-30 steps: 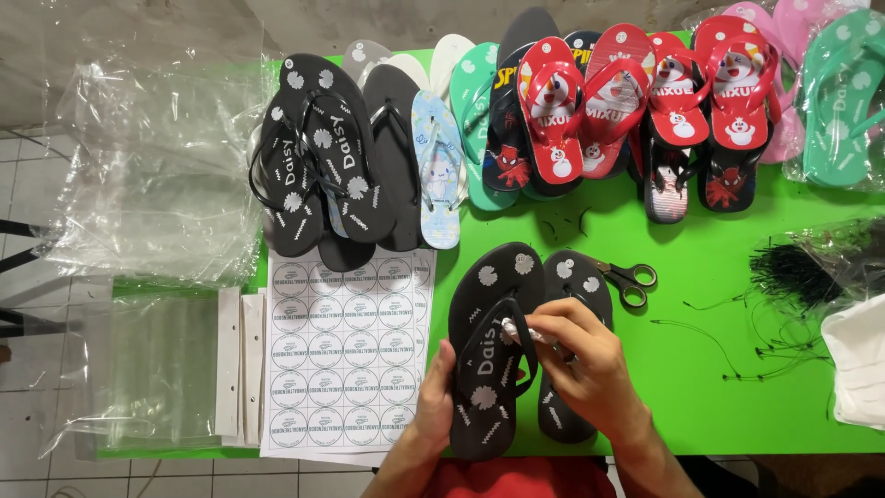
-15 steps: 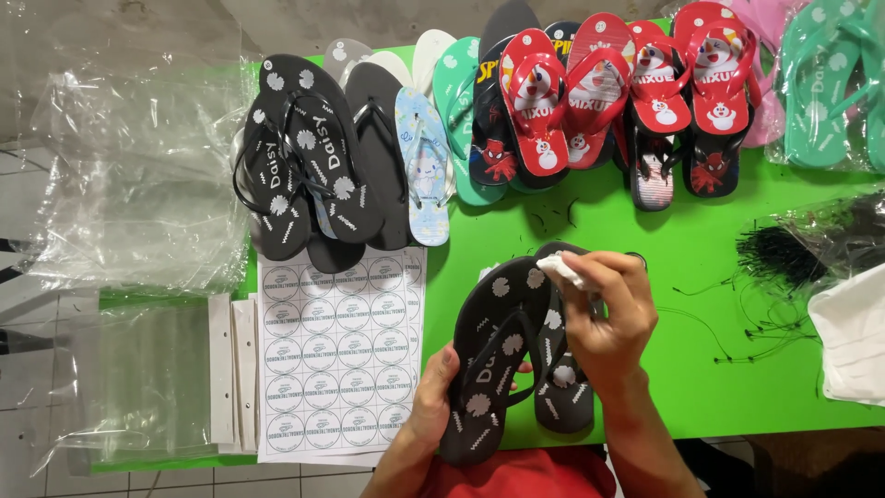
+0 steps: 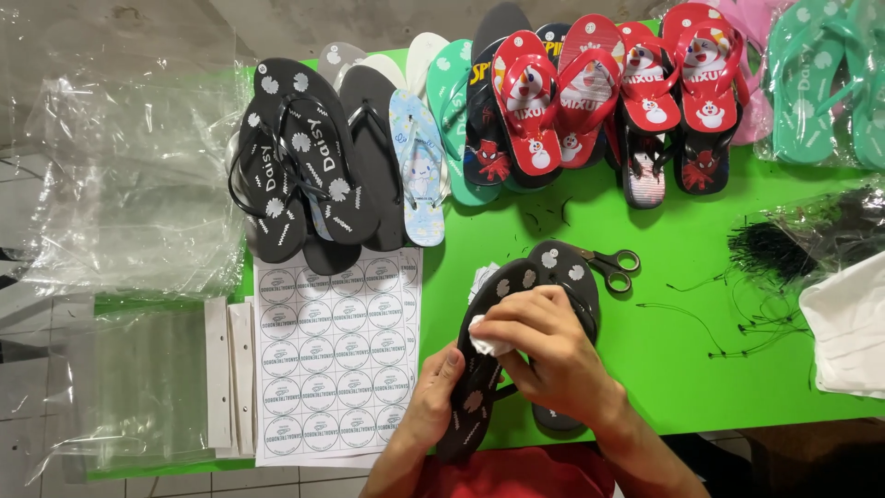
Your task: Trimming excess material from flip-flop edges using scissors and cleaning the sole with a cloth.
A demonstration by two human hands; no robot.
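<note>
A pair of black flip-flops [image 3: 516,304] is held at the near edge of the green table [image 3: 719,304], the two soles stacked and angled from lower left to upper right. The lower end is steadied by the left hand [image 3: 431,401], its thumb pressed on the sole's upper face and its fingers tucked underneath. A small white tag [image 3: 486,339] is pinched against the flip-flops by the right hand [image 3: 548,355], whose fingers are curled tightly over the straps. The tag is mostly covered, so only a corner can be seen.

Just left of the hands a white sheet of round stickers [image 3: 336,355] is laid flat, and beside it a stack of clear plastic bags [image 3: 138,387] with white header strips.

Just beyond the held pair, black-handled scissors [image 3: 613,267] are partly hidden by the upper sole. Farther right, a bundle of black tag strings [image 3: 770,249] is spread beside white folded material [image 3: 853,327].

Along the far edge a row of flip-flops is lined up — black flowered ones [image 3: 295,171], a pale blue one [image 3: 417,166], red ones [image 3: 590,92] and teal ones [image 3: 816,83].
</note>
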